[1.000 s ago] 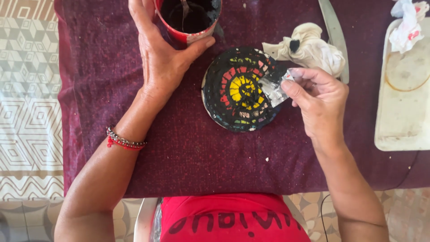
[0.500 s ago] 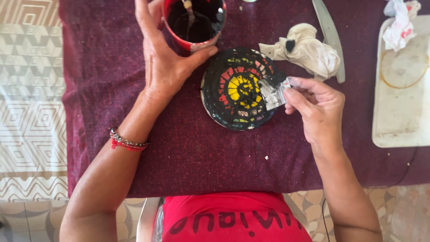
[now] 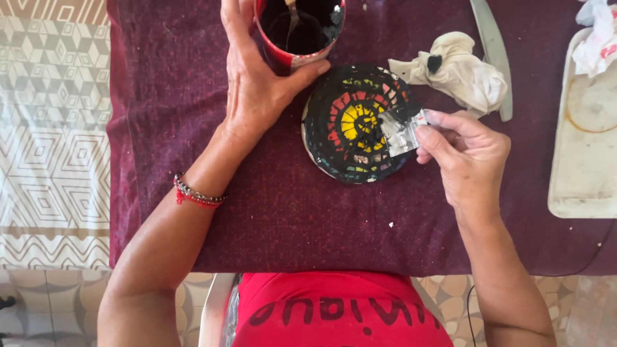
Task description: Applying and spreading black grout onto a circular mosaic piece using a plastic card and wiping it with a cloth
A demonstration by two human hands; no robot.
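Observation:
My left hand (image 3: 257,83) wraps around a red cup (image 3: 299,32) of black paste with a stick standing in it, at the top of the dark purple cloth (image 3: 270,205). A round mosaic disc (image 3: 350,128) lies in the middle, smeared black, with a yellow centre and red tiles around it. My right hand (image 3: 466,157) pinches a small flat silvery card (image 3: 400,130) and presses its edge onto the disc's right side.
A stained white rag (image 3: 459,71) lies above my right hand, beside a long metal blade (image 3: 491,51). A white tray (image 3: 581,148) with crumpled paper sits at the right edge. A patterned cloth (image 3: 51,141) covers the left.
The silvery card has slid a little further left over the disc's right side. My left hand stays on the red cup.

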